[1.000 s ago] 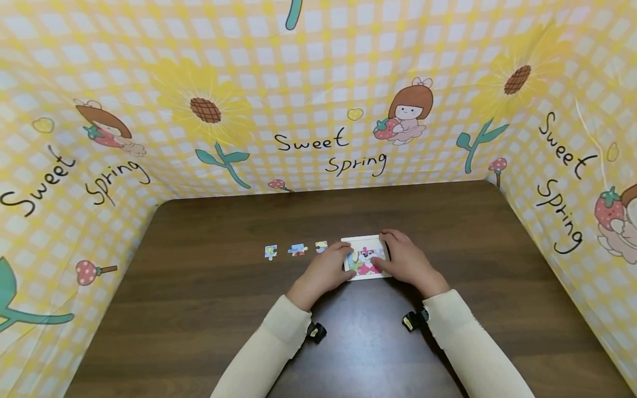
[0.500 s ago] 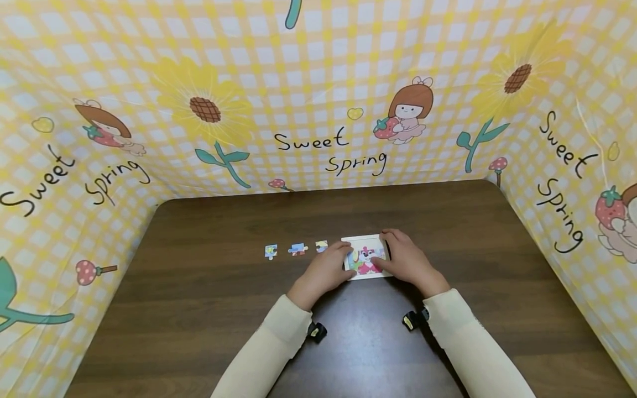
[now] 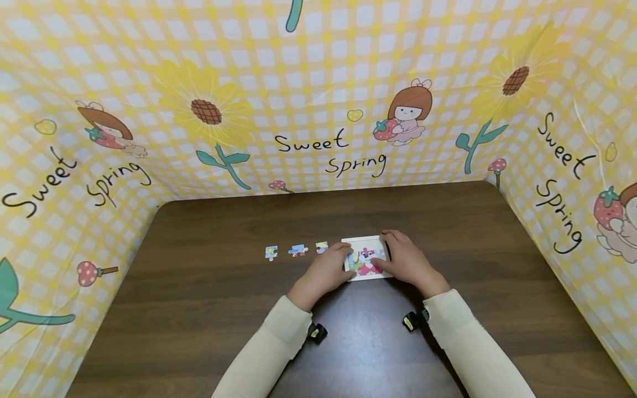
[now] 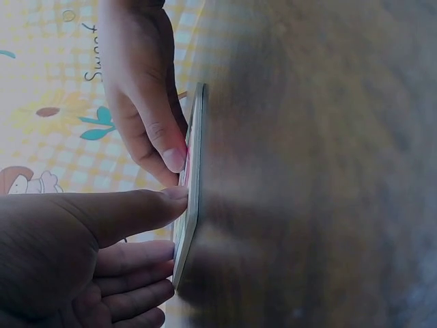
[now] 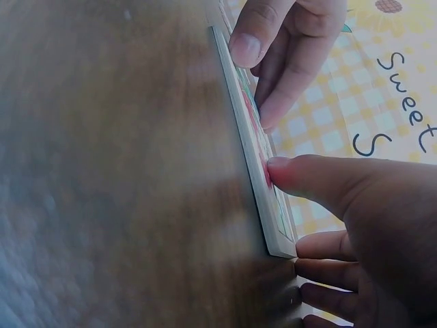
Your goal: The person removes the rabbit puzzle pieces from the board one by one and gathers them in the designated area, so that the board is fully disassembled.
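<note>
A white-rimmed jigsaw puzzle tray lies on the table, with a pink-and-white cartoon animal picture in it. Along its left side my left hand holds the tray, the thumb on top near the front corner and the fingertips at the edge. My right hand holds the opposite side, its thumb over the picture. Both wrist views show the tray edge-on between the two hands. Left of it lie three loose puzzle pieces: one nearest the tray, a middle one and a far-left one.
The brown wooden table has rounded back corners. Yellow checked cloth printed with flowers and figures encloses it at the back and both sides. A dark strap device sits at the left wrist, another at the right.
</note>
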A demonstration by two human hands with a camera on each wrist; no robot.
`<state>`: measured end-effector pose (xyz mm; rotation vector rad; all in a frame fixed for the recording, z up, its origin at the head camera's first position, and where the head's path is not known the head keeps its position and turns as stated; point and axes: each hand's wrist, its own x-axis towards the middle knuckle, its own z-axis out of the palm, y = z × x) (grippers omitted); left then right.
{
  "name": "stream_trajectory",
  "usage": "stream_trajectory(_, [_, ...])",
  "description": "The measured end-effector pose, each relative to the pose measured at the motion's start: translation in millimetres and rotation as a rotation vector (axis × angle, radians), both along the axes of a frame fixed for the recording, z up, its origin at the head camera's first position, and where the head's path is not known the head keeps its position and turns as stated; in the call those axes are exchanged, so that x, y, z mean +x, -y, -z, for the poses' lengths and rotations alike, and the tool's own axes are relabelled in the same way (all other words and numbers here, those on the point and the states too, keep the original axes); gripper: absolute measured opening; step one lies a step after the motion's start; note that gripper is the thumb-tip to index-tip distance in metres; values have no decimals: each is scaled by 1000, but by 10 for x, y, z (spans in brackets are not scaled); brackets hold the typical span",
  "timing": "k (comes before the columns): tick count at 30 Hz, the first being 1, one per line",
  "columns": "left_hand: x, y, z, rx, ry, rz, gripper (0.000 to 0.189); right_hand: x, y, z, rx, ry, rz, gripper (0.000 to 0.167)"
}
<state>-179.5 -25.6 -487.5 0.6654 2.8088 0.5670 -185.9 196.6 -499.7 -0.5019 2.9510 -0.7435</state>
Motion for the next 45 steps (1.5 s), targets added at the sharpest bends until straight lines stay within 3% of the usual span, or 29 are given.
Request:
stream_trajectory(15, [19, 6, 4, 52, 21, -20, 54, 15, 9, 15, -16, 14, 10, 70])
stream_trajectory(25, [16, 23, 13, 43, -27, -4, 41, 5, 30, -11, -17, 4, 7, 69])
stream_trajectory(45, [17, 6, 23, 73, -31, -39, 41, 10, 21, -18, -17, 1, 2, 69])
